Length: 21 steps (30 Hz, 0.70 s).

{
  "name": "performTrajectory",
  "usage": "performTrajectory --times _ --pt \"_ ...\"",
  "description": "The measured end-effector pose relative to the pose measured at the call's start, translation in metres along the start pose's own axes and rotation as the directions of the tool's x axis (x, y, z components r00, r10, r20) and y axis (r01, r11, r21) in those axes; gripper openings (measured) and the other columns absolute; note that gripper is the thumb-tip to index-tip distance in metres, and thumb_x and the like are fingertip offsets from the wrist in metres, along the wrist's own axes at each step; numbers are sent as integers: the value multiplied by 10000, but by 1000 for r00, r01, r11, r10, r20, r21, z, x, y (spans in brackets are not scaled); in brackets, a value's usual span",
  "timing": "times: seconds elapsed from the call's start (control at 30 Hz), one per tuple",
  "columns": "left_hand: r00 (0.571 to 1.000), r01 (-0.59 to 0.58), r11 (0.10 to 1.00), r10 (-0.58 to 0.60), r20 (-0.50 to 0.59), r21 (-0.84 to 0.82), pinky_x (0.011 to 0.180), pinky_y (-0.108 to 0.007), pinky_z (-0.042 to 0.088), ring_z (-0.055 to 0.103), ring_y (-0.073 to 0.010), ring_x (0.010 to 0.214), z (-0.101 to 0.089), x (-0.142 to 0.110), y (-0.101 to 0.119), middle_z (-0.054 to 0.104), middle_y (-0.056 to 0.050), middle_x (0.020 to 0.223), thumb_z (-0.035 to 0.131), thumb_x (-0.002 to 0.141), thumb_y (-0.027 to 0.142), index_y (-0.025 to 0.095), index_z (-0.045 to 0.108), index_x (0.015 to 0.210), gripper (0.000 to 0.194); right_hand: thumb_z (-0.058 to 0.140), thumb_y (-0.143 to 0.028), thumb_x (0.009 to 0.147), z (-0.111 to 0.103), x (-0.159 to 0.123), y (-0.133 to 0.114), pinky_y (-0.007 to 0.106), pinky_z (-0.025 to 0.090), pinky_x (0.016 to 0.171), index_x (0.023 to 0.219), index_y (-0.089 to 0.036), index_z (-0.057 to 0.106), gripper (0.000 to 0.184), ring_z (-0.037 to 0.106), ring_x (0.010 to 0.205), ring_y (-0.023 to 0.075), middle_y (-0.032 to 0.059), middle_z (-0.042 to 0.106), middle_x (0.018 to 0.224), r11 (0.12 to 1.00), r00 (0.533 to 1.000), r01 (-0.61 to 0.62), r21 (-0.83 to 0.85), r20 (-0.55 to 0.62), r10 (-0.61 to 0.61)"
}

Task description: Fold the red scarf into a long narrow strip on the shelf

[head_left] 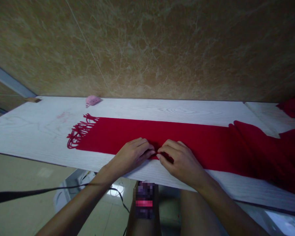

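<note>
Pinching the near edge of the red scarf (127, 131) with the fingers of the left hand (134, 153) and of the right hand (180, 159), closed on the cloth almost tip against tip. Had the scarf lying lengthwise on the white surface (39, 121), with its fringe (82, 132) at left and a bunched part (263, 150) at right. Could perhaps have made wrinkles by pulling unevenly, or dragged the bunched part over the near border, because of lying so close to it.

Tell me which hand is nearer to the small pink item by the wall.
Left. The left hand touches the red scarf, nearer the person and to the right of the pink item; the right hand touches the scarf farther right.
</note>
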<state>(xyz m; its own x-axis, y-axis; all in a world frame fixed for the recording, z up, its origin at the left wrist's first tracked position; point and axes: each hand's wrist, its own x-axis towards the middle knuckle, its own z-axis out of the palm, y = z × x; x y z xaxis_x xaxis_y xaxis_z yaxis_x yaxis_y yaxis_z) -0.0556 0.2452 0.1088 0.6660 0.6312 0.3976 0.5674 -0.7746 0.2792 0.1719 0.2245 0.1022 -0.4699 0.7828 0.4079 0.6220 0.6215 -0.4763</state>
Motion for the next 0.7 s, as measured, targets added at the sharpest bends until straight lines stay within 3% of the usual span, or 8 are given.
performTrajectory --times 0.27,0.4,0.7 --pt "997 62 989 -55 53 -132 730 -269 516 634 -158 857 -8 1 5 696 -54 937 656 1001 393 160 720 1042 245 658 -208 990 3 -3 3 358 371 784 941 -227 706 71 606 846 190 17 697 927 999 999 20 -38 -27 -21" --pt "996 79 980 -73 41 -181 729 -265 510 633 -149 841 -7 1 4 686 -48 919 633 1012 315 172 745 1011 182 646 -216 1000 3 -5 3 364 371 786 948 -229 695 73 609 845 196 17 705 926 999 999 39 -33 -25 -40" --pt "996 90 972 -89 15 -217 741 -271 513 635 -151 843 -4 0 1 681 -45 901 642 1005 330 174 751 993 191 652 -212 997 3 -5 2 366 392 806 953 -230 708 74 625 868 197 19 719 943 997 999 42 -61 -14 -43"
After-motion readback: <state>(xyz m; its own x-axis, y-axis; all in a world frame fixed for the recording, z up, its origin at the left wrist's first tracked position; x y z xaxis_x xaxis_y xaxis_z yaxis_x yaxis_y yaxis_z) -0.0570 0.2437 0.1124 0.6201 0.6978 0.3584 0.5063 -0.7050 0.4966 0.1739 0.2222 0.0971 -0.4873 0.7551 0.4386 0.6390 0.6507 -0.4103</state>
